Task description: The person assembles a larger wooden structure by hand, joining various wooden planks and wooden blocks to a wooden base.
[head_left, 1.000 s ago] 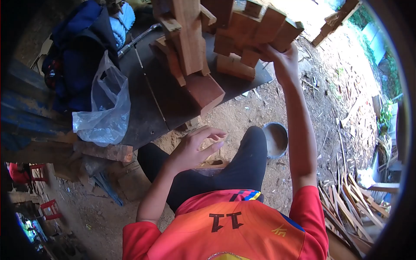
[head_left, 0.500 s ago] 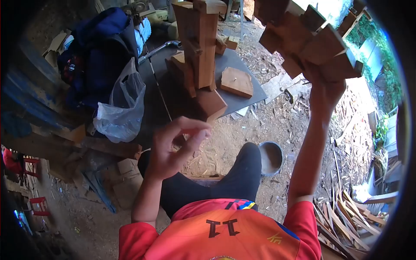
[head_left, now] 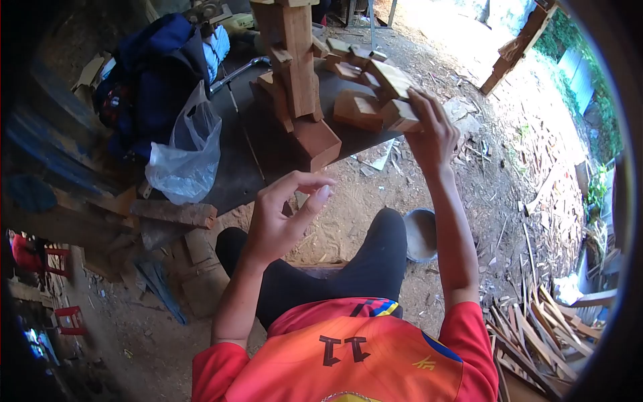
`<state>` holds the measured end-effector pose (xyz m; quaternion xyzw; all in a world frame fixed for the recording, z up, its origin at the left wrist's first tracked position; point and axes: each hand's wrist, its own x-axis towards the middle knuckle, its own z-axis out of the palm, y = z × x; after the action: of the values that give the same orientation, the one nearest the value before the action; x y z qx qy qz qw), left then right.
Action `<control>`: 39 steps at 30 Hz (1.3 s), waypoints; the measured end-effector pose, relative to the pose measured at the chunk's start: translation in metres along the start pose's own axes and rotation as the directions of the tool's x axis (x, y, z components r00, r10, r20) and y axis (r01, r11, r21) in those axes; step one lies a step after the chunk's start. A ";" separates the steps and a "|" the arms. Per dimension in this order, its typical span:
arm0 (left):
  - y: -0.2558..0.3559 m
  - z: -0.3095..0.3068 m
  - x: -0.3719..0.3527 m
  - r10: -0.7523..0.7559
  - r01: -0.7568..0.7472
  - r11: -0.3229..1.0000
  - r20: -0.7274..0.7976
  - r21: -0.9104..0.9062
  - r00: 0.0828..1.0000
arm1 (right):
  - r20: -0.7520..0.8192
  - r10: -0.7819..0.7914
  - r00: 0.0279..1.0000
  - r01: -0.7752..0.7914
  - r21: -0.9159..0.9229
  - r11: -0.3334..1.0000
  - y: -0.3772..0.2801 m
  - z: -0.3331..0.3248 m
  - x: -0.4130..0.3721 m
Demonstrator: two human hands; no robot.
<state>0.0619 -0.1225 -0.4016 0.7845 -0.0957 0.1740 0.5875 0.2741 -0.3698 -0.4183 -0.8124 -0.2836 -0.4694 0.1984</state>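
My right hand [head_left: 432, 134] grips the near end of a piece built of stepped wooden blocks [head_left: 388, 77]. That piece is at the right side of the dark tabletop [head_left: 234, 134] and overlaps a thick wooden block [head_left: 358, 109] lying there. My left hand [head_left: 281, 211] hovers in front of the table, thumb and forefinger tips brought close together in a pinch. What it may hold between them is too small to make out. Beyond it, a tall wooden post [head_left: 295, 74] with small blocks fixed to it stands on a reddish wooden block [head_left: 316, 143].
On the table's left lie a crumpled clear plastic bag [head_left: 187, 154], a dark blue bag [head_left: 157, 67] and a metal rod [head_left: 238, 74]. A round basin [head_left: 420, 234] sits on the ground by my knee. Thin wood offcuts [head_left: 536, 335] are heaped at lower right.
My right hand has brought the stepped wooden piece down and leftward from the upper right to the table's right side. My left hand has barely moved, its fingertips still close together.
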 end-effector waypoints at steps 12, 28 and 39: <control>-0.020 0.007 0.009 -0.032 0.032 0.999 0.024 0.017 0.999 | 0.041 -0.151 0.988 0.153 -0.048 0.987 -0.006 0.022 -0.005; -0.033 0.012 0.017 -0.019 0.018 1.000 0.052 0.012 0.998 | 0.190 -0.257 0.948 0.263 -0.005 0.965 -0.008 0.011 -0.001; -0.026 0.013 0.017 -0.022 0.022 1.000 0.055 0.000 0.998 | 0.218 -0.243 0.945 0.238 0.048 0.970 -0.010 0.006 0.001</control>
<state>0.0890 -0.1263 -0.4214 0.7897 -0.1032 0.1460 0.5869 0.2725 -0.3583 -0.4198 -0.8169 -0.4056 -0.3934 0.1153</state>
